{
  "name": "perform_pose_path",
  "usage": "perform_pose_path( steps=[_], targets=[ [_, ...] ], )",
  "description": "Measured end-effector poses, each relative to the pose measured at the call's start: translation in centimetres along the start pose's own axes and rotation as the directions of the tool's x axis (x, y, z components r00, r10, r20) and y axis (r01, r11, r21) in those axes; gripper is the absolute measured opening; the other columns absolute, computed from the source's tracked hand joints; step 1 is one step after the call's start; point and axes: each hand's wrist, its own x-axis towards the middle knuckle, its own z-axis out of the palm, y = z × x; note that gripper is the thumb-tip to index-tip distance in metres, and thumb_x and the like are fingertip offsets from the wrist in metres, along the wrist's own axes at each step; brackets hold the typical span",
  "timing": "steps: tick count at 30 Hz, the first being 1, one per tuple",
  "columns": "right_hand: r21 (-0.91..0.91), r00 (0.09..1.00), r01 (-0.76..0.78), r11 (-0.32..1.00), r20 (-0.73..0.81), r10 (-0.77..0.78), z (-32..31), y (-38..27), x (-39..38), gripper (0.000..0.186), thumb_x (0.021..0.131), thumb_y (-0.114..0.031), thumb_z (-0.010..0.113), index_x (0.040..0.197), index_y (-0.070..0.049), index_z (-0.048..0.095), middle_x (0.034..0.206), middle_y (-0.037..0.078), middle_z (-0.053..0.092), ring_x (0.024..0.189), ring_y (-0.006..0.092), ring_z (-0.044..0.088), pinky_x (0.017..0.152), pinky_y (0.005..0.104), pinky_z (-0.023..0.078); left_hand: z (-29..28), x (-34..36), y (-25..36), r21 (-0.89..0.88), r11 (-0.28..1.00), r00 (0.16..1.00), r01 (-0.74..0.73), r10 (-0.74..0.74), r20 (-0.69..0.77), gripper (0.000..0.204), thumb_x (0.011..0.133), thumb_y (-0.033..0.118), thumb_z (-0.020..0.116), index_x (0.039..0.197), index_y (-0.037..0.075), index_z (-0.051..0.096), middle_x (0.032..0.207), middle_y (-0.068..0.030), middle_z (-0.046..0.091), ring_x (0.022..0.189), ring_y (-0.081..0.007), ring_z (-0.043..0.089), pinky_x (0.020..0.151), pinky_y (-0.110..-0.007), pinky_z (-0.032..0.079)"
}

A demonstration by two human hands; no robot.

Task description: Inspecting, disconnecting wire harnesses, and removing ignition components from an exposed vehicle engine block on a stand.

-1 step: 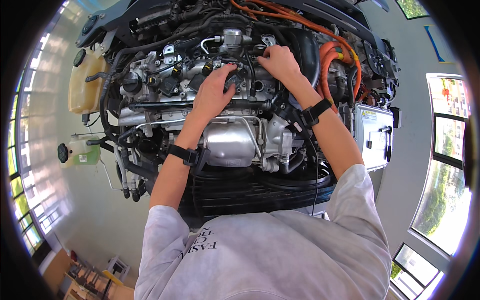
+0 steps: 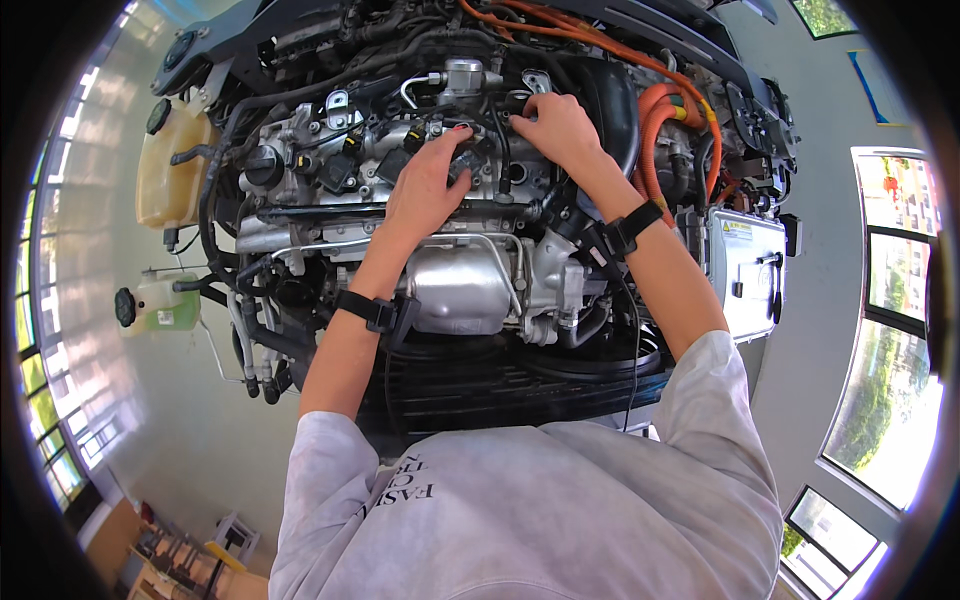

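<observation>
My left hand [image 2: 425, 180] lies over the middle of an exposed engine, thumb and fingers apart, its fingertips at a black coil [image 2: 468, 160] with a small red tab near the index finger. Up and to the right, my right hand [image 2: 560, 130] has curled fingers near a silver bracket [image 2: 536, 80] and black wiring; whatever its fingertips hold is hidden. A black cable [image 2: 503, 160] runs down between my hands. Just above them stands a silver cylindrical fitting [image 2: 463, 78]. Below, a silver housing [image 2: 458, 285] spans the space between my forearms, which both wear black wrist straps.
Orange cables [image 2: 655, 140] and a silver boxy unit [image 2: 745, 270] are at the right. A cream tank [image 2: 170, 180] and a pale-green tank [image 2: 160, 305] hang at the left. A black curved duct [image 2: 610, 100] runs beside my right hand. Windows and wooden furniture [image 2: 140, 550] lie beyond.
My right hand has shifted very slightly left at the fingertips. My left hand looks still.
</observation>
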Motion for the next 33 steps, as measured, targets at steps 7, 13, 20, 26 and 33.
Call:
perform_pose_path(
  steps=[7,13,20,26,33],
  targets=[
    [0.015,0.891,0.432,0.902,-0.158,-0.425,0.4,-0.2,-1.5,0.032,0.077,-0.015,0.066,0.106,-0.003,0.06,0.099,0.012,0.057,0.093,0.0311,0.059,0.08,0.0376,0.049,-0.3,0.1,0.3,-0.005,1.0,0.999,0.006,-0.006,0.033,0.048,0.08,0.004,0.061,0.126,0.006,0.047,0.119,-0.0172,0.056,0.109,-0.0343,0.055,0.092,-0.039,0.045],
    [0.114,0.743,0.666,0.737,-0.19,-0.642,1.9,-0.3,-0.5,0.03,0.075,-0.013,0.067,0.103,-0.005,0.059,0.099,0.01,0.057,0.096,0.0309,0.057,0.081,0.0384,0.048,0.1,0.0,0.2,-0.003,0.998,0.998,-0.062,0.062,-0.005,0.049,0.079,0.004,0.062,0.125,0.006,0.046,0.115,-0.017,0.057,0.106,-0.0361,0.055,0.089,-0.041,0.046],
    [0.028,0.785,0.617,0.786,-0.089,-0.613,1.6,-1.5,-0.5,0.033,0.073,-0.02,0.072,0.099,-0.007,0.058,0.098,0.009,0.056,0.093,0.0308,0.058,0.078,0.0393,0.049,0.3,0.1,0.3,-0.012,0.997,0.996,0.076,-0.076,0.044,0.067,0.074,0.007,0.07,0.131,0.004,0.036,0.117,-0.0184,0.057,0.108,-0.0337,0.056,0.092,-0.04,0.045],
    [-0.009,0.815,0.562,0.827,-0.163,-0.556,3.2,-2.6,-0.3,0.032,0.072,-0.022,0.072,0.097,-0.008,0.058,0.096,0.008,0.056,0.089,0.0297,0.06,0.075,0.0396,0.05,2.1,0.1,1.6,0.041,0.987,0.988,0.155,-0.154,-0.025,0.083,0.067,0.007,0.076,0.135,0.003,0.029,0.124,-0.0212,0.049,0.111,-0.0384,0.052,0.092,-0.041,0.045],
    [0.276,0.868,0.494,0.824,-0.204,-0.452,3.0,-1.9,0.0,0.029,0.071,-0.016,0.071,0.095,-0.002,0.063,0.09,0.013,0.063,0.083,0.0293,0.063,0.073,0.0372,0.051,1.9,0.6,3.1,0.129,0.975,0.983,0.183,-0.182,-0.021,0.094,0.062,-0.001,0.075,0.139,0.005,0.022,0.119,-0.0229,0.043,0.107,-0.0428,0.05,0.087,-0.044,0.047]
  ],
)
